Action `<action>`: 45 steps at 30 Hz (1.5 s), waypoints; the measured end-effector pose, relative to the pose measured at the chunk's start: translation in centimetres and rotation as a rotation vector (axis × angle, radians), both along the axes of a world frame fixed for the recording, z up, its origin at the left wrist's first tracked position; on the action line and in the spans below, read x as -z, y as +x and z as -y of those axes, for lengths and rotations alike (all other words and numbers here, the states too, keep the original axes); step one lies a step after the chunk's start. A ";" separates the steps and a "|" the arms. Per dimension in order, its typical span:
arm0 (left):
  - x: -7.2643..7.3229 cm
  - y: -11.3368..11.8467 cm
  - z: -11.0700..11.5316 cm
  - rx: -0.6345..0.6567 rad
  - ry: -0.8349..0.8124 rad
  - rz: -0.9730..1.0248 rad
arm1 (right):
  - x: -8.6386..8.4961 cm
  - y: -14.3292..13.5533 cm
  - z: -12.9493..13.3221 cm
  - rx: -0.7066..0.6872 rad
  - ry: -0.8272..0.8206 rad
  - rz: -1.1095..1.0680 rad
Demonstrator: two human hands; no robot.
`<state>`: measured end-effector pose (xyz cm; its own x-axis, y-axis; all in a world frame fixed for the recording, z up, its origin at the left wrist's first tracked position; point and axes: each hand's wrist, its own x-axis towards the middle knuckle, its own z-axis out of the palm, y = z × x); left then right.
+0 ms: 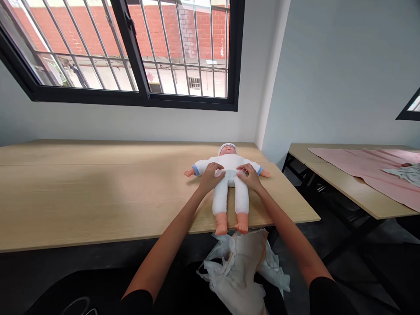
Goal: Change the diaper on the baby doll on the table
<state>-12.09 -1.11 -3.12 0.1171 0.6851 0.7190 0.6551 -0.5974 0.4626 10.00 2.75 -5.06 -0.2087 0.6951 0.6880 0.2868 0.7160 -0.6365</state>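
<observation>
A baby doll (231, 162) lies on its back on the wooden table, with its head away from me and its feet at the front edge. It wears a white top with blue cuffs, white trousers and a white headband with markings. My left hand (210, 176) is at the left side of its waist, thumb and fingers curled on the white cloth. On the other side, my right hand (250, 176) grips the waist in a matching way. Both sets of fingertips are near the hem of the top. Below the doll's feet, a crumpled beige cloth (246, 262) in a clear plastic bag (278, 275) rests on my lap.
The light wooden table (82, 197) stretches far to the left, against the wall below a barred window (138, 96). To the right, past a gap, another table (354, 192) carries a pink cloth (367, 166) and a patterned pale cloth (405, 173).
</observation>
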 end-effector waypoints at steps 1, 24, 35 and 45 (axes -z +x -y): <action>-0.1 0.3 0.0 0.003 0.002 -0.015 | 0.0 -0.1 -0.1 0.002 0.001 0.009; -1.1 1.2 0.1 0.035 -0.068 -0.051 | -1.1 -0.5 0.4 0.000 -0.021 0.140; -1.6 1.9 0.4 -0.031 -0.054 -0.182 | -1.4 -2.3 0.6 0.094 -0.019 0.082; -1.5 1.4 0.6 0.020 -0.041 -0.189 | -1.4 -0.7 0.4 0.017 -0.015 0.131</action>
<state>-10.67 -1.73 -1.59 0.2611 0.7095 0.6546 0.7206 -0.5944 0.3569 9.33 2.34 -3.67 -0.2840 0.7096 0.6449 0.3799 0.7008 -0.6038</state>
